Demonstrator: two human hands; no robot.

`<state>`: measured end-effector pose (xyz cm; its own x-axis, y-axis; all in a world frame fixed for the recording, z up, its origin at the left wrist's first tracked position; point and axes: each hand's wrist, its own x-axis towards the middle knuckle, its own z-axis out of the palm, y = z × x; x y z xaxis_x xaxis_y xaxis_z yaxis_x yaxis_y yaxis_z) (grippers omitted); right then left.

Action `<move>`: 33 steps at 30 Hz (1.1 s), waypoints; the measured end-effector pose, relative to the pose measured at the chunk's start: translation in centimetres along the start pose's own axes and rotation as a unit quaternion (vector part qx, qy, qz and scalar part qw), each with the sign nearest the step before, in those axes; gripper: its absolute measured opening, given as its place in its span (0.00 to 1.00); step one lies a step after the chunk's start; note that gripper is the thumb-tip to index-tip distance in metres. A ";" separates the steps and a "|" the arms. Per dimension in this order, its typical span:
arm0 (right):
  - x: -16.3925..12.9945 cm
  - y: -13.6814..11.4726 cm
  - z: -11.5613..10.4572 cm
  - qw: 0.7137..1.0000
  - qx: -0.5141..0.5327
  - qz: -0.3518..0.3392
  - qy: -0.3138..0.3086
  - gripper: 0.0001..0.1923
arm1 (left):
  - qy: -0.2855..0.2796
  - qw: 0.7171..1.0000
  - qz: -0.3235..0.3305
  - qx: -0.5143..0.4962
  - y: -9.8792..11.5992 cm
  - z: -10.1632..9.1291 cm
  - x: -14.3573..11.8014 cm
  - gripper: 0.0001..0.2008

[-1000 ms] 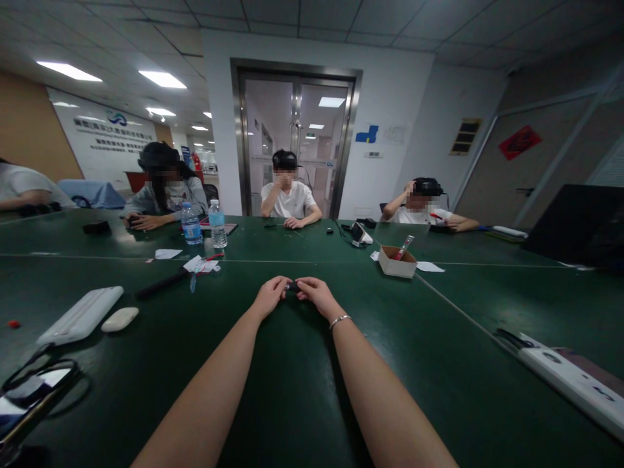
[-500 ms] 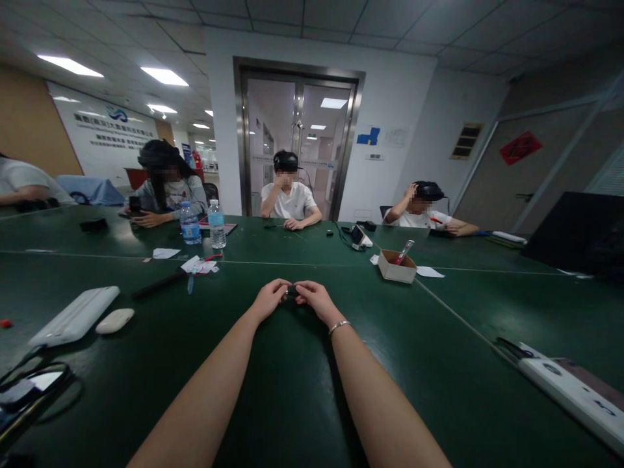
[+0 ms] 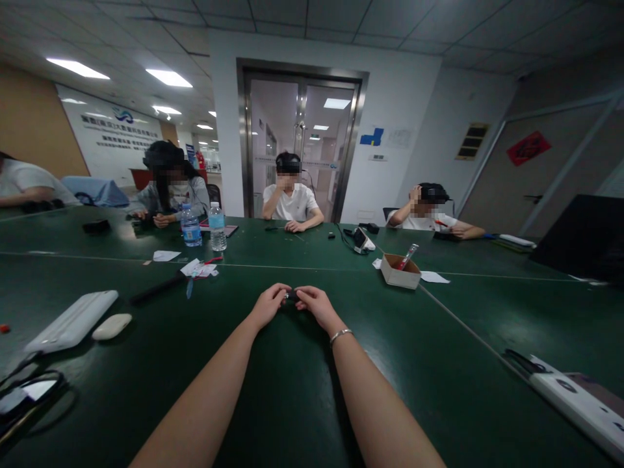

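Both of my arms reach forward over a dark green table (image 3: 292, 390). Between my fingertips is a small black object (image 3: 291, 295) with a shiny silvery bit at its left side; it is too small and too covered to name. My left hand (image 3: 268, 305) pinches its left end. The fingers of my right hand (image 3: 316, 305) are closed on its right end, and a silver bracelet (image 3: 340, 335) circles that wrist. Fingers hide much of the object.
Two water bottles (image 3: 218, 227) stand ahead left, near paper scraps (image 3: 199, 268). A small open box (image 3: 400, 272) sits ahead right. A white pouch-like case (image 3: 73, 320) and a pale rounded object (image 3: 112, 326) lie left, a power strip (image 3: 580, 396) right. Several people sit across the table.
The view has shifted slightly. My hands stay together on the small black object, with only slight finger movement. Across the table, the person at left has lowered a dark device.
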<state>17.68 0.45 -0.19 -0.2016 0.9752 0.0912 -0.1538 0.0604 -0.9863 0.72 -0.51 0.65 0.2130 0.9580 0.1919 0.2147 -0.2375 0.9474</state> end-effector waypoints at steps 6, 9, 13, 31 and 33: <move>0.1 0.1 0.0 1.000 -0.011 -0.011 -0.015 0.13 | 0.016 1.000 -0.002 0.019 -0.3 0.0 0.0 0.15; -0.2 0.1 0.3 0.998 -0.042 -0.037 -0.035 0.13 | 0.032 0.998 0.040 0.037 0.0 0.1 -0.3 0.16; -0.5 0.3 1.3 0.977 -0.196 -0.082 -0.029 0.13 | 0.074 0.989 0.080 0.100 0.2 0.2 -0.7 0.15; -3.3 -0.4 2.6 0.869 -0.474 -0.136 0.029 0.13 | 0.060 0.847 -0.066 0.524 4.4 -13.0 -4.6 0.15; -3.3 -0.5 2.6 0.871 -0.473 -0.131 0.031 0.13 | 0.130 0.776 -0.174 0.592 4.4 -18.6 -5.9 0.17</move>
<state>15.89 -3.33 0.32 -0.2220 0.9096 0.3513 0.6856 0.4018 -0.6070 -17.32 -4.27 8.45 -0.2202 0.9609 0.1677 0.9744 0.2088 0.0831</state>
